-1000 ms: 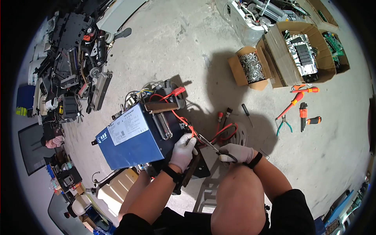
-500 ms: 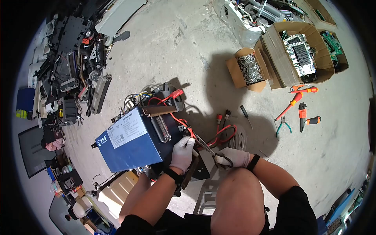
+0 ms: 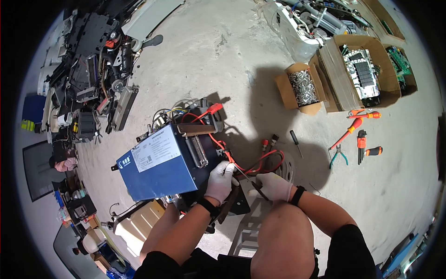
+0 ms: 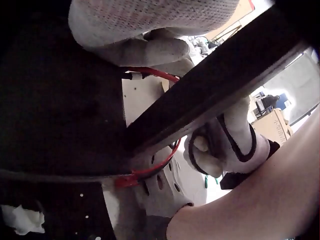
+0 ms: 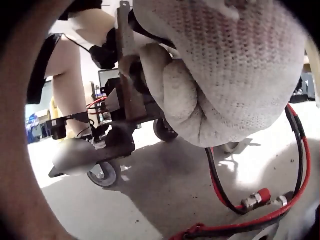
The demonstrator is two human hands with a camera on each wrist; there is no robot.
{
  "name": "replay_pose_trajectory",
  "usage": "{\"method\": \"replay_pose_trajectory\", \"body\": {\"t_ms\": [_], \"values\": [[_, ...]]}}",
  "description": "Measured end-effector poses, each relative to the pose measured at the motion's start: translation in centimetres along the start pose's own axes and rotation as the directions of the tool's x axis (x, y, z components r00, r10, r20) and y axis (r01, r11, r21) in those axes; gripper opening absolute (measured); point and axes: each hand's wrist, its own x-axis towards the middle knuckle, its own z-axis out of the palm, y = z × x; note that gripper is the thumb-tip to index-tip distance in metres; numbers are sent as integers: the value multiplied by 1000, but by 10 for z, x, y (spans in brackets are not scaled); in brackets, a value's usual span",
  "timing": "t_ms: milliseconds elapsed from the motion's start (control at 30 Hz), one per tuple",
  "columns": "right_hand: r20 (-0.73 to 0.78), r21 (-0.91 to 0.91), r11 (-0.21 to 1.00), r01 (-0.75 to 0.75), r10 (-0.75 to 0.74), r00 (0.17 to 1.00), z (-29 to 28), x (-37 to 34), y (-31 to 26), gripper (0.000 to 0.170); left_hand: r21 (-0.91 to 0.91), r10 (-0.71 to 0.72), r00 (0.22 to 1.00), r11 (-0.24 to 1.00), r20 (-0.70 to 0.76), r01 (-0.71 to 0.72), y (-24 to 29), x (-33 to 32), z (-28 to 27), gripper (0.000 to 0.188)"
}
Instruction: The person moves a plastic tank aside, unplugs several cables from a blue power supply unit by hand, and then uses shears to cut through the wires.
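White-gloved, my left hand pinches the red cable beside the blue metal power unit. My right hand, also gloved, grips scissors whose blades point at the cable by the left fingertips. In the left wrist view a black handle loop runs round the right fingers, and a dark metal bar crosses in front of them. The right wrist view shows the curled right hand from close up; it hides most of the scissors. A red connector lies on top of the unit's far end.
Red and black cables with metal end fittings trail over the floor. Nearby lie a black screwdriver, teal-handled pliers and a hex key set. Cardboard boxes stand at upper right, dismantled machine parts at upper left.
My right hand has rolled over, and the scissor handles now show nearly edge-on instead of as loops. The left hand keeps its place at the cable. The head view has shifted slightly.
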Motion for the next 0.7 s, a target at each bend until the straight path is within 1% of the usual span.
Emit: {"method": "replay_pose_trajectory", "body": {"t_ms": [67,100,167,200,233,267,300,333,367,400,433,467,500,533,567,600,633,700], "values": [[-34,232,973,14,-6,999,5,1,9,65,-15,13,1000,1000,-4,-13,1,0,0,22],[-29,226,974,14,-8,1000,10,2,11,65,-26,23,1000,999,3,-23,1,-1,0,22],[30,493,870,25,-45,999,15,5,12,59,-42,25,1000,999,-3,-25,-1,1,0,22],[32,489,872,25,-46,998,17,3,13,59,-52,22,1000,998,-4,-23,-3,2,0,22],[-81,298,953,51,-29,996,15,2,8,58,-56,25,1000,998,-7,-25,-5,2,-1,22],[-196,93,994,54,-35,980,12,1,4,58,-72,45,999,996,27,-43,-8,4,-2,22],[-195,89,995,54,-36,980,6,3,1,58,-88,65,996,994,61,-59,-11,3,-2,21],[-328,155,988,22,31,944,-8,7,-11,56,133,6,992,991,125,-23,-17,0,-1,22],[-449,221,975,-1,103,888,-19,12,-19,55,184,8,991,983,130,-32,-14,0,-1,24],[-445,217,976,-2,101,890,-24,17,-22,55,233,7,991,972,133,-38,-12,-1,-3,26],[-376,310,943,121,5,926,-28,23,-27,53,232,8,992,972,129,-38,-7,0,-4,26],[-315,414,881,227,-96,944,-27,26,-33,52,157,-73,986,986,150,49,-3,-1,-5,29],[-263,549,793,263,-135,955,-22,21,-41,57,85,-154,972,986,178,141,-1,-3,-7,36],[-262,556,790,260,-130,956,-20,17,-39,57,89,-161,970,985,180,147,1,-7,-9,36],[-46,587,802,114,-107,993,-23,11,-32,62,39,-175,968,984,181,171,3,-9,-9,45],[175,583,812,-37,-81,981,-27,6,-24,68,-16,-187,965,981,184,194,3,-9,-8,57],[246,545,835,-76,-73,967,-27,2,-18,75,31,-215,933,976,287,215,3,-7,-15,69],[267,533,843,-74,-84,960,-29,-4,-8,75,-3,-213,929,975,304,224,-1,-11,-16,69]]}}
